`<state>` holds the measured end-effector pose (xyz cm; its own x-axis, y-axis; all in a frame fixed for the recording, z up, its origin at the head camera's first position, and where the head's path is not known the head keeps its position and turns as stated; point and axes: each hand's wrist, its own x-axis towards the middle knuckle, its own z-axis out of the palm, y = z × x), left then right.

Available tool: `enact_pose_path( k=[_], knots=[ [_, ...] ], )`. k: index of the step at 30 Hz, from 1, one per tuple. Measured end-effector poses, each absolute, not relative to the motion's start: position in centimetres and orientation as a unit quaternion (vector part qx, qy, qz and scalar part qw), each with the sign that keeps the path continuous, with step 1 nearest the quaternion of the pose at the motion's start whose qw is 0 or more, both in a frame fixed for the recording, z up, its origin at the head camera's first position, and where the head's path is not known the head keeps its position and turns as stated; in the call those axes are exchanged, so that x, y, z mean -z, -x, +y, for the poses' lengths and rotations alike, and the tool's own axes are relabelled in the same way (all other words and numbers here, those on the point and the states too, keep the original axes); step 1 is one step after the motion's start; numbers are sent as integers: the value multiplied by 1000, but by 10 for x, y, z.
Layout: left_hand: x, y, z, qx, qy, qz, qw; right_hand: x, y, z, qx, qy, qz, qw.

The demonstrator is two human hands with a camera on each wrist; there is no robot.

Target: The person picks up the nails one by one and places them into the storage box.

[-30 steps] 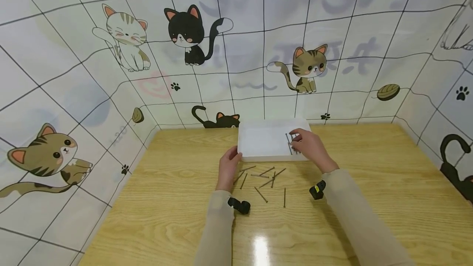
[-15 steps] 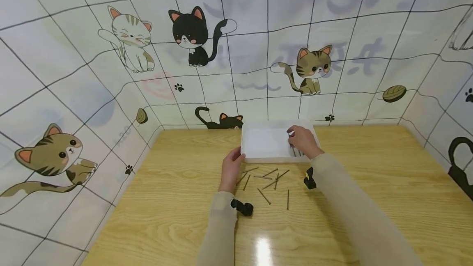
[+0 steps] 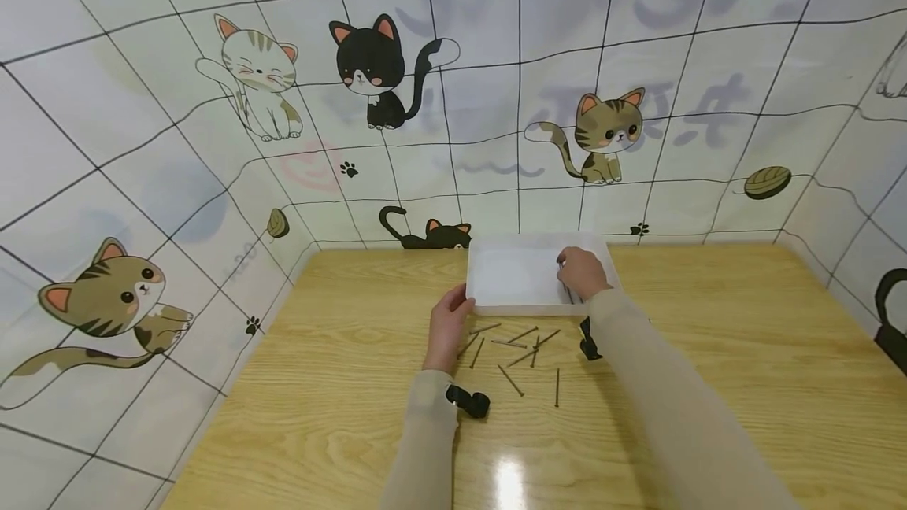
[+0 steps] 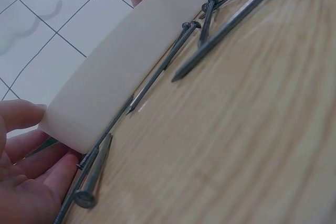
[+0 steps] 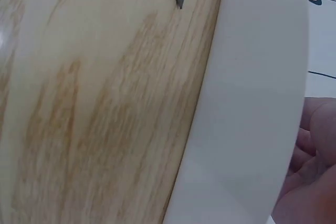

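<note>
A shallow white tray [image 3: 520,310] stands near the table's back edge. My left hand [image 3: 448,329] grips its front left corner, the thumb at the rim and the fingers at the side wall, as the left wrist view shows closely. My right hand [image 3: 585,274] reaches inside the right half, fingers bent and pinching a nail among other nails [image 3: 569,293] lying there. The hand hides most of them. In the right wrist view, the tray's front wall [image 5: 241,108] covers the fingertips of this hand. Several loose nails [image 3: 557,388] are scattered on the table before the tray.
The wooden table [image 3: 340,415] meets a wall covering [image 3: 496,101] with printed cats at its back. One nail [image 4: 92,182] lies right beside the left hand, along the tray's front. Both wrists wear small black cameras [image 3: 469,401].
My right hand has drawn slightly nearer and its wrist has swung inward, covering more of the nails in the tray. The left hand keeps its hold; the whole view has shifted a little.
</note>
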<state>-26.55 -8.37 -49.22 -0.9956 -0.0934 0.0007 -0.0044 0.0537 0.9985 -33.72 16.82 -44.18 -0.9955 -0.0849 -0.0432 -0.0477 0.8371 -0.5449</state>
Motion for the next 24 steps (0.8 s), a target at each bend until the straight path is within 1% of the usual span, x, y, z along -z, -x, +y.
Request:
enact_pose_path(
  k=[5,12,24],
  knots=[
    [492,266,-83,687,-34,-725,35,444,337,169,274,35,961,22],
    [493,266,-83,681,-42,-731,33,453,342,167,271,34,961,36],
    [492,266,-83,681,-42,-730,34,449,340,162,267,36,962,41]
  ],
)
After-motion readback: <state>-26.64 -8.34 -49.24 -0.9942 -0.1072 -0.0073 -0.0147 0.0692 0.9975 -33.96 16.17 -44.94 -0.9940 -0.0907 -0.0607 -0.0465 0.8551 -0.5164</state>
